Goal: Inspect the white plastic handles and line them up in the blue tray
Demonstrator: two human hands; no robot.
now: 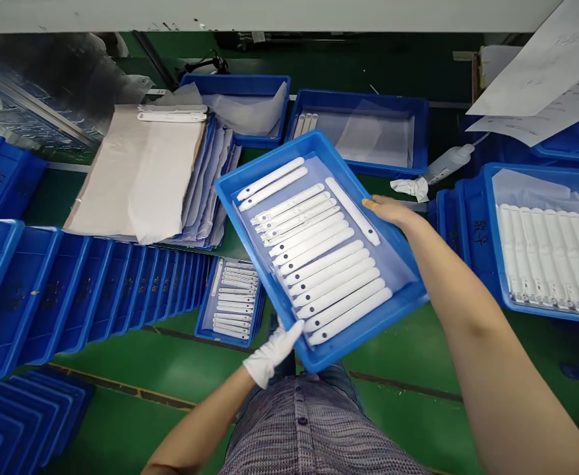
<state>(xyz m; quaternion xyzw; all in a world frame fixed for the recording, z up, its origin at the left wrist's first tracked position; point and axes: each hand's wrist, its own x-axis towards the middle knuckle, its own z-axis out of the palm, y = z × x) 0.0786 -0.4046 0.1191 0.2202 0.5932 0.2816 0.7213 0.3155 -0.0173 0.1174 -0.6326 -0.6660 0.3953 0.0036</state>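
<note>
A blue plastic tray (270,173) is held up at a slant in front of my body. Several long white plastic strips (339,270) lie in it in a row on a translucent sheet, each with a dark hole near one end; one strip (352,211) lies crosswise at the right side. My left hand (274,349), in a white glove, grips the tray's near left corner, its fingers hidden underneath. My right hand (388,210), with a yellow cover on one fingertip, holds the far right edge; most of its fingers are hidden.
Stacked blue trays (96,290) line the left. A paper pile (141,171) lies on the bench, with two trays (368,161) behind. A white bottle (450,165) and cloth (411,188) sit at right, near a filled tray (492,198). Another filled tray (230,340) is low down.
</note>
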